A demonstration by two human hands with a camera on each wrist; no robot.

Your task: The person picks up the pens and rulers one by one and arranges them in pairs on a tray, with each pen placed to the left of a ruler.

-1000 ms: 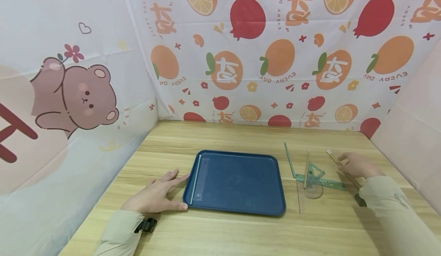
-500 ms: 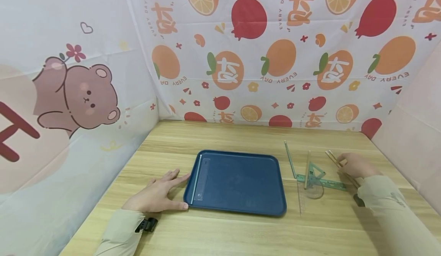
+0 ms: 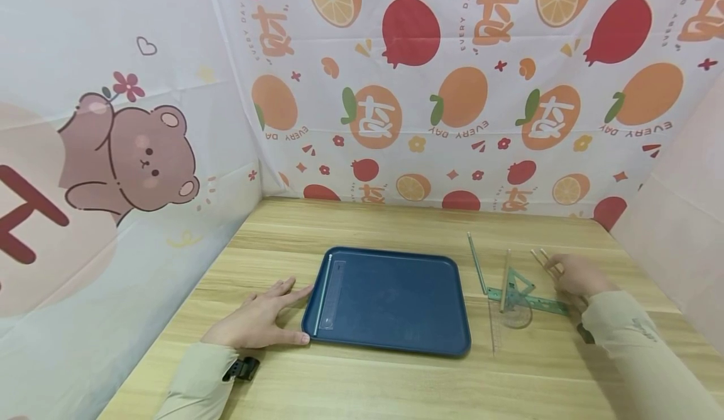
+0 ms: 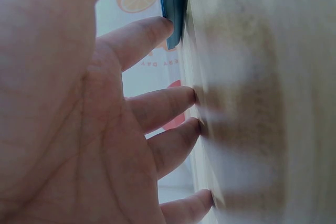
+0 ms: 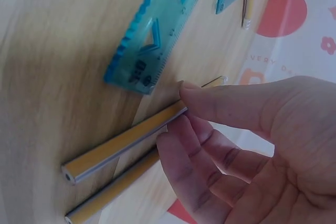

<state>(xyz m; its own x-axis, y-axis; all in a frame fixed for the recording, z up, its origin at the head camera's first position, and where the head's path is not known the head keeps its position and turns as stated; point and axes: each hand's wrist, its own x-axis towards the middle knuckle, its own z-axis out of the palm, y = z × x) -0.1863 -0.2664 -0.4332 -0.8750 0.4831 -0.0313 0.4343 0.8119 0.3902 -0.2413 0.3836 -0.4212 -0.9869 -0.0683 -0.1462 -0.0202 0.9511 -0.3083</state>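
Fruit-print cloth hangs behind the wooden table.

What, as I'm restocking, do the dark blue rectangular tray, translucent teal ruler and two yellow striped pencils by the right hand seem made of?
Blue tray: probably plastic with low sheen, given its moulded rim. Teal ruler: likely glossy plastic; it is see-through, with cut-out shapes. Yellow pencils: probably painted wood; dark core in one flat end.

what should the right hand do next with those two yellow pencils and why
Probably lift just the yellow pencil nearer the green ruler straight up. The right hand has its thumb and fingers on either side of it, while the other yellow pencil lies close alongside and could get dragged by a sideways pull.
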